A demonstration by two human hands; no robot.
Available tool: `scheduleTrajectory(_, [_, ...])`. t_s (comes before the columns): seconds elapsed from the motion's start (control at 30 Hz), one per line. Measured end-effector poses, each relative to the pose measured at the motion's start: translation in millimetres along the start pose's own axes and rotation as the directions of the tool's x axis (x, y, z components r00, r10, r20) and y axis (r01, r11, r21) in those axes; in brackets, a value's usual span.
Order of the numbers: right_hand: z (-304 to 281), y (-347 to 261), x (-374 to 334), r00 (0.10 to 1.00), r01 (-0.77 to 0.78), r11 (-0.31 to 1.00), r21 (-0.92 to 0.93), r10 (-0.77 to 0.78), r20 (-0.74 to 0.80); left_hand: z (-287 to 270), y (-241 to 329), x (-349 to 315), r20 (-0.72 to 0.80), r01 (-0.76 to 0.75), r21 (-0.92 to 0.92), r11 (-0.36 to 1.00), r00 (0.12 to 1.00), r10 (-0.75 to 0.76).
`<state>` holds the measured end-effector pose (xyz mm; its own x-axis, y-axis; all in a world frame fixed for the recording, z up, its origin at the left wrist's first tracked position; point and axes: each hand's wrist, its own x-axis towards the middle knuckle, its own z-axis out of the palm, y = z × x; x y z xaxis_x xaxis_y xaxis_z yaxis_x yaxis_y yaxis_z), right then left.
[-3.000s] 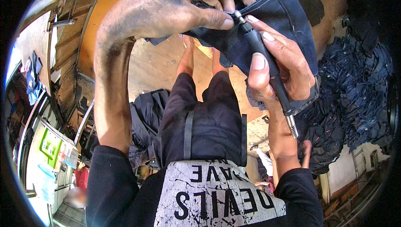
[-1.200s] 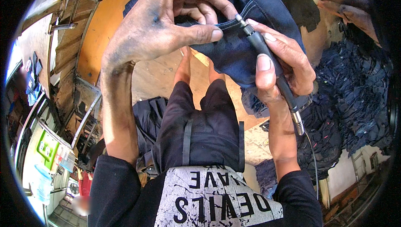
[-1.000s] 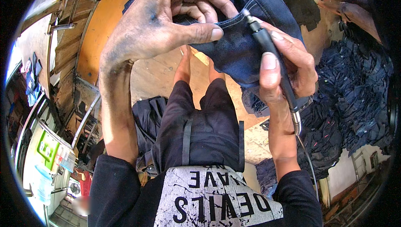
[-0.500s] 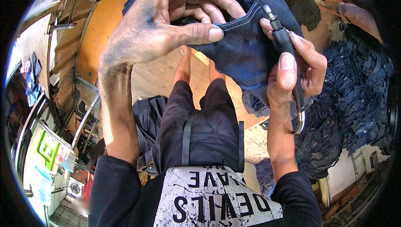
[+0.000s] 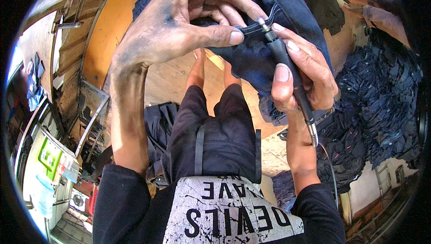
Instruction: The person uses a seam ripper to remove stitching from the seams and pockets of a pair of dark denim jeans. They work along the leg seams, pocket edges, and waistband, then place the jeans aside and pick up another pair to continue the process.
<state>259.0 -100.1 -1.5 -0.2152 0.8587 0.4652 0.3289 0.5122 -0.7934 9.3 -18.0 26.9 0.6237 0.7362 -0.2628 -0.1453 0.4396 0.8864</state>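
Note:
My left hand (image 5: 166, 33), stained dark on its back, pinches the stitched edge of a dark blue denim garment (image 5: 256, 60) between thumb and fingers. The edge curves across from the left thumb toward the right fingers, with light stitching along it. In my right hand (image 5: 305, 71) is a black pen-shaped rotary grinder (image 5: 280, 52), gripped like a pencil. Its pale, narrow tip meets or nearly meets the stitched edge, close to the left fingertips. A thin cable leaves the metal spring at its lower end. Part of the garment lies hidden behind both hands.
A large heap of dark garments (image 5: 381, 96) fills the right side. Dark cloth (image 5: 161, 123) lies left of my legs. Another person's arm (image 5: 384, 22) shows at the upper right. At the lower left are a green frame (image 5: 49, 159) and a light blue water jug (image 5: 45, 194).
My right hand has moved left with the rotary grinder, bringing its tip from over the garment to the stitched edge near my left fingers. My left hand keeps its pinch.

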Motion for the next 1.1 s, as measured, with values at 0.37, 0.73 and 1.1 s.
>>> scheduleTrajectory(0.37, [3,2,-4,0.998,-0.032,0.999,0.030,0.033,-0.062,-4,-4,0,0.063,0.027,-0.280,0.960,0.998,-0.010])
scheduleTrajectory(0.73, [1,-9,-4,0.990,-0.123,0.992,-0.012,0.122,-0.071,47,-4,0,-0.306,0.004,0.090,0.996,0.952,0.023])
scheduleTrajectory(1.1, [0,-8,-6,0.993,-0.111,0.993,-0.046,0.112,0.036,37,-16,7,-0.237,-0.075,0.035,0.997,0.968,0.081])
